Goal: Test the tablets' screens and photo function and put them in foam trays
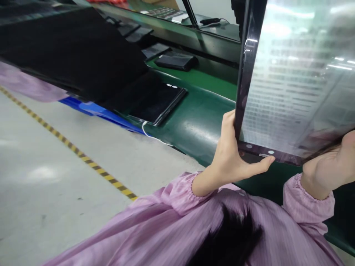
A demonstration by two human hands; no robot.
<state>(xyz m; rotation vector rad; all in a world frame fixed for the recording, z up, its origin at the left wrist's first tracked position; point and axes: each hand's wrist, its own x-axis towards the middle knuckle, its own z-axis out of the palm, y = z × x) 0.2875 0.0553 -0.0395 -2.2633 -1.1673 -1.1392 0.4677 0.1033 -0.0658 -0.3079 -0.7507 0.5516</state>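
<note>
A large black-framed tablet (pixel 294 85) is held up at the right, its screen lit with blurred lines of text and reflections. My left hand (pixel 233 155) grips its lower left corner, the thumb lying along the bottom edge and the other fingers partly hidden behind. At the lower right corner is my right hand (pixel 330 162), closed on the tablet and cut off by the picture's edge. A dark flat device (pixel 159 101) with two small white labels lies on the green bench, with a white cable at its near edge.
The green bench (pixel 199 122) runs diagonally below the tablet. Black sheeting (pixel 72 55) covers its left part. More dark devices (pixel 176 60) lie on a lower green strip behind. Blue material (pixel 105 116) shows under the bench edge. Yellow-black tape (pixel 69 144) crosses the floor.
</note>
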